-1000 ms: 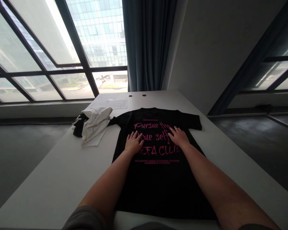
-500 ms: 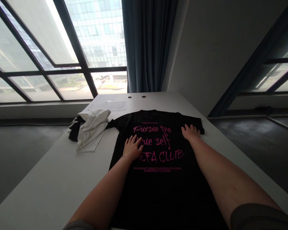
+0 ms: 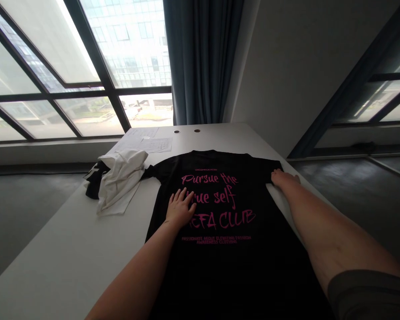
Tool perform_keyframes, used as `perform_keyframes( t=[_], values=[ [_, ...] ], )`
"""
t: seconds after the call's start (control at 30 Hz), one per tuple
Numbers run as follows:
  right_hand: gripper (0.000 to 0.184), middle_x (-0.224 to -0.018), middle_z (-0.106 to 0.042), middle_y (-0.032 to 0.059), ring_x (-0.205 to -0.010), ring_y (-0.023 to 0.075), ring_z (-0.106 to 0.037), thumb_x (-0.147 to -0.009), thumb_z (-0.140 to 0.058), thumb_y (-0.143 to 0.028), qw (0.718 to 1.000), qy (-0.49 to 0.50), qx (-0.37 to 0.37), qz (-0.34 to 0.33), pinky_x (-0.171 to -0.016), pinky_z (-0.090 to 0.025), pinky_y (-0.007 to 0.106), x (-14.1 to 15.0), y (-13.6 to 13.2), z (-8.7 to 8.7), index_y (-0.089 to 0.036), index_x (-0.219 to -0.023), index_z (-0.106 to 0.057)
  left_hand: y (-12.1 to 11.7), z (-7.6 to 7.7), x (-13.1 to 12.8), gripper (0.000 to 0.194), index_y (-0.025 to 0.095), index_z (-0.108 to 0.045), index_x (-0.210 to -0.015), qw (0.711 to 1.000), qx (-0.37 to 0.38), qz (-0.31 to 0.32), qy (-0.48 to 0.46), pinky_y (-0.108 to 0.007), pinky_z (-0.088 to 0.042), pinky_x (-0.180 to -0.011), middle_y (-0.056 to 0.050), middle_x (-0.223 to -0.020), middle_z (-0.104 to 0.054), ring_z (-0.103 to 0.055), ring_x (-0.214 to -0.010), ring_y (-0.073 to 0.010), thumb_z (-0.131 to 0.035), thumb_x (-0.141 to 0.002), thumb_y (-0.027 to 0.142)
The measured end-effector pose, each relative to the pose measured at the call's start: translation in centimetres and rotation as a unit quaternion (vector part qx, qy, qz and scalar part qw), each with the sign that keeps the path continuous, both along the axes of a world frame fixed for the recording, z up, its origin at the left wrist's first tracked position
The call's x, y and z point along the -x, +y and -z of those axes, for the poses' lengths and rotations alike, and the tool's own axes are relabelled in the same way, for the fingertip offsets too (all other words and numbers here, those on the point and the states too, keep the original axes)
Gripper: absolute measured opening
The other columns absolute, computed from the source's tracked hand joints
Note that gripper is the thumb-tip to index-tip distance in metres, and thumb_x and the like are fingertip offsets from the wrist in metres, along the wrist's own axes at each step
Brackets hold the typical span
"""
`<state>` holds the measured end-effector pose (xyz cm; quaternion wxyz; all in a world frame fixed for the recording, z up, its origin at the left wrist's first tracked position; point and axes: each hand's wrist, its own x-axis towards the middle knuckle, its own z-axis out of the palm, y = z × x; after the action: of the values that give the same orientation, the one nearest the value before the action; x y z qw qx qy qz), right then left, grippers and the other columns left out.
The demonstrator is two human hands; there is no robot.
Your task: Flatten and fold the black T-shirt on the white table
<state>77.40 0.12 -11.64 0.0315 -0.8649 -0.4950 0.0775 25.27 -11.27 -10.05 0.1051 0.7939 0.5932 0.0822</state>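
Note:
A black T-shirt (image 3: pixel 233 275) with pink lettering lies spread, printed side up, with its collar toward the far end. My left hand (image 3: pixel 180 208) rests flat on the lettering, fingers spread and holding nothing. At the cuff of the right sleeve, my right hand (image 3: pixel 284 178) has its fingers bent over the edge of the cloth and appears to grip it; its palm side is hidden. The left sleeve (image 3: pixel 155 172) is bunched near a crumpled white garment (image 3: pixel 122 180), which has a black piece of cloth (image 3: pixel 98 180) beside it.
The white table (image 3: pixel 76 249) carries the clothes. Paper sheets (image 3: pixel 156 144) lie at its far left, near two round cable holes (image 3: pixel 197 130). Behind it are windows (image 3: pixel 133 40), a blue curtain (image 3: pixel 202 62) and a slanting grey wall (image 3: pixel 283 66).
My right hand has moved right, from the shirt's upper right onto the sleeve cuff, and its fingers have bent over the edge. The left hand stays flat. The view has shifted slightly.

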Motion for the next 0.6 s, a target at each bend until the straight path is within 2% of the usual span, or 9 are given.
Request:
perform_keyframes(
  t=[0.13, 0.23, 0.33, 0.43, 0.5, 0.53, 0.6],
  values=[
    [0.048, -0.146, -0.054, 0.0332, -0.146, 0.046, -0.036, -0.095, -0.053, -0.025, 0.998, -0.046, 0.043, 0.018, -0.114, -0.026, 0.071, 2.6, 1.2, -2.1, -0.003, -0.136, -0.067, 0.0, 0.0, 0.0, 0.06, 0.037, -0.046, -0.159, 1.0, -0.005, -0.003, 0.0, -0.052, -0.017, -0.13, -0.001, -0.172, -0.034, -0.024, -0.16, -0.0311, -0.046, -0.101, 0.056],
    [0.046, -0.154, -0.05, 0.0244, -0.15, 0.0423, -0.032, -0.093, -0.054, -0.026, 0.996, -0.087, 0.011, -0.028, -0.119, -0.027, 0.064, 6.4, 1.3, -3.2, -0.011, -0.133, -0.071, 0.0, 0.2, 0.0, 0.06, 0.037, -0.046, -0.158, 1.0, -0.01, -0.003, -0.001, -0.052, -0.018, -0.13, 0.0, -0.171, -0.035, -0.025, -0.16, -0.0305, -0.046, -0.101, 0.056],
    [0.043, -0.142, -0.061, 0.0202, -0.137, 0.0378, -0.049, -0.097, -0.049, -0.033, 0.988, -0.07, -0.052, -0.125, -0.113, -0.04, 0.054, 11.0, 0.5, -3.9, -0.017, -0.126, -0.076, 0.1, 0.2, 0.0, 0.06, 0.037, -0.047, -0.158, 1.0, -0.009, -0.002, -0.005, -0.051, -0.018, -0.13, -0.001, -0.171, -0.035, -0.025, -0.159, -0.0305, -0.046, -0.101, 0.057],
    [0.036, -0.126, -0.071, 0.0149, -0.121, 0.0318, -0.061, -0.097, -0.051, -0.04, 0.971, 0.052, -0.122, -0.198, -0.107, -0.047, 0.044, 15.6, -1.0, -4.7, -0.022, -0.113, -0.079, 0.1, 0.1, 0.1, 0.06, 0.035, -0.048, -0.158, 1.0, -0.009, -0.001, -0.006, -0.052, -0.017, -0.13, -0.002, -0.171, -0.035, -0.025, -0.159, -0.0307, -0.046, -0.101, 0.057],
    [0.034, -0.111, -0.075, 0.0114, -0.109, 0.0277, -0.066, -0.097, -0.053, -0.045, 0.938, 0.207, -0.172, -0.217, -0.101, -0.05, 0.04, 18.3, -2.0, -5.1, -0.022, -0.104, -0.077, 0.1, 0.1, 0.1, 0.06, 0.035, -0.049, -0.157, 1.0, -0.009, -0.001, -0.006, -0.051, -0.018, -0.13, -0.003, -0.171, -0.035, -0.026, -0.159, -0.0303, -0.046, -0.101, 0.057],
    [0.035, -0.106, -0.076, 0.0106, -0.102, 0.0259, -0.068, -0.097, -0.054, -0.048, 0.907, 0.306, -0.188, -0.218, -0.095, -0.053, 0.039, 19.5, -2.6, -5.3, -0.022, -0.103, -0.076, 0.1, 0.1, 0.1, 0.06, 0.035, -0.049, -0.157, 1.0, -0.009, -0.002, -0.006, -0.051, -0.018, -0.13, -0.003, -0.171, -0.035, -0.026, -0.159, -0.0301, -0.047, -0.101, 0.057],
    [0.043, -0.105, -0.076, 0.0106, -0.094, 0.0239, -0.069, -0.097, -0.051, -0.057, 0.813, 0.505, -0.196, -0.213, -0.082, -0.056, 0.036, 21.5, -3.7, -5.4, -0.022, -0.107, -0.073, 0.1, 0.2, 0.2, 0.06, 0.036, -0.049, -0.157, 1.0, -0.012, -0.002, -0.008, -0.051, -0.018, -0.13, -0.003, -0.171, -0.036, -0.026, -0.159, -0.0298, -0.047, -0.101, 0.057]
  ],
)
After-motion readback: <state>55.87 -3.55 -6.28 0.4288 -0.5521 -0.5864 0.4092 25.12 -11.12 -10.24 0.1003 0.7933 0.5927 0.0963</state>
